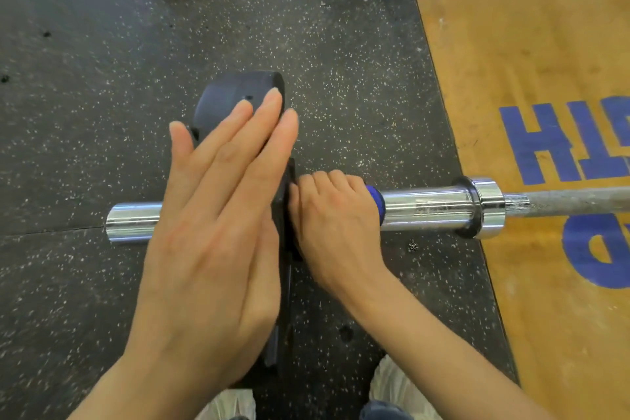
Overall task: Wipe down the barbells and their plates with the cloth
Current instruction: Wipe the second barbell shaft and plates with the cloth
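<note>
Barbell, chrome steel sleeve (426, 210) lying on speckled black rubber floor (102, 61), small black rubber plate (238, 92) threaded on near sleeve end; left hand (218, 215) flat with fingers straight against plate's outer face, right hand (332, 218) curled round blue cloth (375, 203) bunched on sleeve just inside plate. Probably mid-wipe on sleeve with plate braced. Next likely: run cloth along chrome toward collar (484, 208), then over plate faces and rim, keeping bar from rolling.

My left hand (218, 215) hides most of plate (238, 89); cloth (374, 201) mostly buried in right fist (330, 215); bar (579, 199) cut at 3 o'clock.
</note>
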Demonstrator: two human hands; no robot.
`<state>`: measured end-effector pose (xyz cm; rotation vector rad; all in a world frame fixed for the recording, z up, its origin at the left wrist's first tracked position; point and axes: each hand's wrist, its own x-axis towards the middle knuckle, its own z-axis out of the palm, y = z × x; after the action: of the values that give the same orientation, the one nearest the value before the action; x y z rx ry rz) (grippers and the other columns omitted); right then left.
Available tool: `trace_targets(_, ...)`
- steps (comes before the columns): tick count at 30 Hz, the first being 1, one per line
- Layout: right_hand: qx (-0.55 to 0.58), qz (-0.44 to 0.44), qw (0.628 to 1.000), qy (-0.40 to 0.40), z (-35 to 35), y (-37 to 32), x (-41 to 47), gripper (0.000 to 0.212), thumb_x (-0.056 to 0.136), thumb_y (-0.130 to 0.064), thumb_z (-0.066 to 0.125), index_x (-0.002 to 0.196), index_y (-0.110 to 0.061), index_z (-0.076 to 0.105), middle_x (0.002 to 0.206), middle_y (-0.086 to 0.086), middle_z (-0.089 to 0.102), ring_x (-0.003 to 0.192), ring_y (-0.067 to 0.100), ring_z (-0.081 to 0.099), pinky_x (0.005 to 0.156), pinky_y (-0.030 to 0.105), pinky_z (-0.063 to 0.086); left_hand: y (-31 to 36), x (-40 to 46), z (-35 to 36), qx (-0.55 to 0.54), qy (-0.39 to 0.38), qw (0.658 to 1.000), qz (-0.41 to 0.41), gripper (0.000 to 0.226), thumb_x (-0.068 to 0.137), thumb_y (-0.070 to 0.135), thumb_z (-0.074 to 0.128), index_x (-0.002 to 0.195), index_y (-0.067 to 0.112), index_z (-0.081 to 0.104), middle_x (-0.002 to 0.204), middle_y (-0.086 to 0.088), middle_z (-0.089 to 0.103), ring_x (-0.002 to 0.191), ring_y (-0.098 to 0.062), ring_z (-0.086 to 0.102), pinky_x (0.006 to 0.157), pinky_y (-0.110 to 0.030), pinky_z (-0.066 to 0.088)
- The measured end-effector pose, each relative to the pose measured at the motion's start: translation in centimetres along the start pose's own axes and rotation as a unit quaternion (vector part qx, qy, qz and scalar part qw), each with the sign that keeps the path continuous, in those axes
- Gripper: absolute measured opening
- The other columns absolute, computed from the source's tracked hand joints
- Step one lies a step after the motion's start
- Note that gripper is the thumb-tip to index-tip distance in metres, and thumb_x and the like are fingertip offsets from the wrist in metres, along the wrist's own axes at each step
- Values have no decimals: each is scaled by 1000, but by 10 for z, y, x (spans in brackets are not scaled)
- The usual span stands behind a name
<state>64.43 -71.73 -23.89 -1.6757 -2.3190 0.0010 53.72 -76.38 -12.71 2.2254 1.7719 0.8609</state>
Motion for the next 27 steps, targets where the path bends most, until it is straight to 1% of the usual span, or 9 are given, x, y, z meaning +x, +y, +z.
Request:
trace_targets(3, 23, -29, 998, 52, 4, 30, -12, 37, 108, -29, 29, 96, -18, 62, 88, 1, 61, 84, 25, 56, 98, 40, 39, -5, 14, -1, -16, -4, 1000, -16, 49, 92, 5, 37, 136, 8, 58, 150, -5, 48, 145, -23, 36, 127, -37, 3)
trace_targets(7, 68, 44, 993, 87, 14, 9, -6, 33, 107, -22, 34, 108, -11, 65, 101, 6, 65, 98, 29, 60, 101, 41, 39, -9, 36, -1, 26, -5, 1000, -11, 41, 100, 16, 41, 135, 8, 61, 145, -3, 54, 143, -22, 42, 126, -36, -2)
trace_targets(11, 49, -57, 988, 133, 29, 29, -10, 43, 111, -25, 29, 135, -5, 59, 132, 11, 65, 127, 31, 58, 117, 44, 31, -4, 15, 1, 73, -21, 997, 22, 48, 101, 17, 40, 144, -1, 49, 155, -11, 42, 148, -27, 31, 126, -38, 0)
trace_targets(13, 28, -13, 989, 146, 29, 45, -13, 44, 110, -25, 32, 140, -6, 57, 140, 10, 60, 135, 29, 51, 122, 43, 23, -2, 1, 5, 96, -29, 995, 21, 52, 100, 15, 37, 148, -4, 42, 160, -13, 33, 151, -29, 23, 126, -38, 0)
trace_targets(15, 42, 45, 986, 156, 31, 32, -9, 43, 109, -23, 34, 142, -6, 54, 146, 9, 55, 141, 28, 45, 124, 43, 18, -7, 2, 11, 127, -19, 992, 19, 54, 99, 14, 36, 150, -4, 37, 161, -15, 29, 151, -30, 21, 126, -39, 1)
trace_targets(16, 52, 37, 985, 159, 36, 23, -6, 42, 108, -22, 37, 144, -6, 52, 148, 9, 53, 143, 27, 42, 125, 42, 16, -10, 6, 14, 133, -10, 991, 18, 54, 100, 14, 35, 150, -3, 37, 161, -16, 30, 150, -31, 23, 126, -39, 2)
trace_targets(20, 2, -106, 982, 153, 46, 53, -4, 45, 109, -22, 42, 152, -10, 38, 157, 8, 40, 148, 25, 31, 126, 40, 10, -17, 26, 16, 110, 14, 994, 17, 52, 99, 12, 34, 149, -3, 40, 159, -16, 34, 150, -31, 27, 127, -40, 5)
trace_targets(24, 35, 18, 982, 183, 50, 47, -5, 50, 106, -15, 41, 154, -8, 29, 161, 10, 30, 152, 26, 18, 126, 44, -1, -21, 42, 17, 93, 21, 995, 19, 50, 99, 10, 36, 147, -2, 45, 158, -14, 38, 148, -29, 30, 127, -39, 8)
trace_targets(27, 10, -78, 982, 173, 65, 28, 0, 73, 98, -4, 46, 160, -9, 9, 164, 6, 18, 155, 22, 0, 126, 44, -3, -26, 55, 17, 84, 28, 996, 15, 49, 101, 13, 37, 147, -2, 45, 157, -13, 40, 148, -28, 30, 126, -38, 7)
